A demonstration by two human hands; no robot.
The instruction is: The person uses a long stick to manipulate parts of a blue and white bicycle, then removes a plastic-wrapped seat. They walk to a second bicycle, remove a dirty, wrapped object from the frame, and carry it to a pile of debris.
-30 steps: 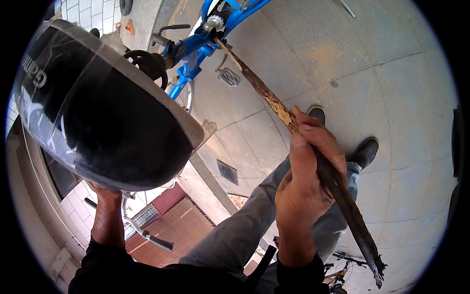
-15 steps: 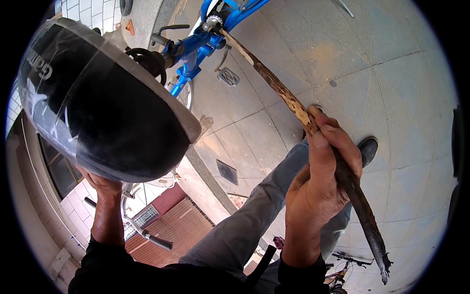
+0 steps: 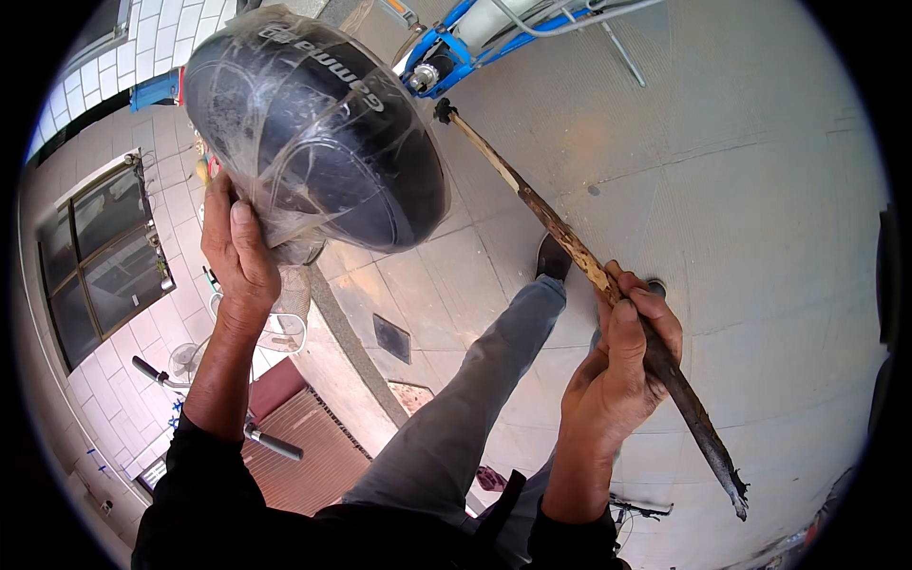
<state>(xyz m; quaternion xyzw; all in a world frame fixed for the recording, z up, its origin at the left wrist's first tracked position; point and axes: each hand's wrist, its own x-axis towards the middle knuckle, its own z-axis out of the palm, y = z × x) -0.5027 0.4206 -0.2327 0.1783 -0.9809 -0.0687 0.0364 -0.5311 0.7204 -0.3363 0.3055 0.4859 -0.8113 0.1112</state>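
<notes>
Up at the left, my left hand [image 3: 237,252] grips a wide black bicycle saddle [image 3: 323,123] wrapped in clear, crinkled plastic. Its fingers close on the wrap at the near left side of the saddle. My right hand [image 3: 622,351] is wrapped round a long wooden stick [image 3: 532,198], thumb on top. Dark bark covers part of the stick, with pale bare wood showing toward its far end. A black lump [image 3: 444,111] sits at that tip, close beside the frame of a blue bicycle [image 3: 458,52]. The stick's near end is dark and ragged, pointing down to the right.
Under my arms are my grey-trousered legs [image 3: 437,418] on pale tiled floor [image 3: 741,218]. A handlebar grip [image 3: 275,444] shows at the lower left, near a ribbed brown mat [image 3: 304,456]. A window [image 3: 104,256] is in the tiled wall at left. Another bicycle [image 3: 636,511] shows below.
The saddle has moved up and right and turned, with my left hand now plainer in view. The blue bicycle sits higher in the picture, and the stick's black tip shows apart from it.
</notes>
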